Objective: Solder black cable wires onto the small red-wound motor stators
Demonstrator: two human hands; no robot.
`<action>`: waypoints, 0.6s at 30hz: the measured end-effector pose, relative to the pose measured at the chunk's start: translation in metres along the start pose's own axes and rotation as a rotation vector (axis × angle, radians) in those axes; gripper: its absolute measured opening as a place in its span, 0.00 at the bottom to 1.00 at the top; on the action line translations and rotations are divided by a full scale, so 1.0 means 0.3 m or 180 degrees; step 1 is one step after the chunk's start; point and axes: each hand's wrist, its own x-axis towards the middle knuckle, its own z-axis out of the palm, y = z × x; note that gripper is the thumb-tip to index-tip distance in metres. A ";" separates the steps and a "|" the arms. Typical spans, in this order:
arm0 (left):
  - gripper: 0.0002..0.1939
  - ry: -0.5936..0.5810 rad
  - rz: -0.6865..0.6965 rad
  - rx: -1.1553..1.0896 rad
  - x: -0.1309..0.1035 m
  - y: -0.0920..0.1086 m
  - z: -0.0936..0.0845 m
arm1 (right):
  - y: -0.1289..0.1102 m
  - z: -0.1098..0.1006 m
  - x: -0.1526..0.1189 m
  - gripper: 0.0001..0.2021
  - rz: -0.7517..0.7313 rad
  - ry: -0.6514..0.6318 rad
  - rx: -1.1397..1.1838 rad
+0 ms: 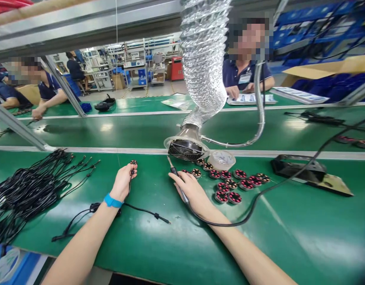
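"Head view: what's in the hands?"

"The left hand [125, 180] pinches a small round coil [134, 162] with a thin black cable [130, 185]; the right hand [192, 190] grasps a slim black-handled soldering iron [173, 170], above the green surface [158, 253]."

"Anything in the way?"

"A round black fan [185, 149] under a silver foil duct [204, 51], just beyond the iron's tip, near red-and-black coils [235, 198]."

crinkled, shiny metal foil duct [204, 59]; glossy green tabletop [158, 253].

One soldering iron [173, 169] is being held at center; one tape roll [221, 160] and over ten wound cores [235, 198] are being displayed right of center.
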 end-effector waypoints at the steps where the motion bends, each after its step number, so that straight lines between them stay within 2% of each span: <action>1: 0.16 -0.0012 -0.0010 0.0014 0.003 0.000 -0.002 | -0.010 -0.003 0.001 0.22 0.0029 0.0030 0.0091; 7: 0.14 -0.0159 -0.0126 0.0167 0.026 -0.004 -0.012 | -0.058 -0.008 -0.009 0.20 -0.0061 0.0004 0.0912; 13: 0.14 0.0043 0.0000 0.0094 0.038 -0.016 -0.010 | -0.058 0.006 -0.017 0.21 -0.0015 0.0120 0.0810; 16: 0.14 -0.0075 0.0049 0.0249 0.058 -0.015 -0.003 | -0.057 0.012 -0.018 0.21 0.0013 0.0122 0.0882; 18: 0.14 -0.0326 0.0015 0.0374 0.081 -0.009 0.000 | -0.060 0.012 -0.019 0.21 -0.0021 0.0026 0.0995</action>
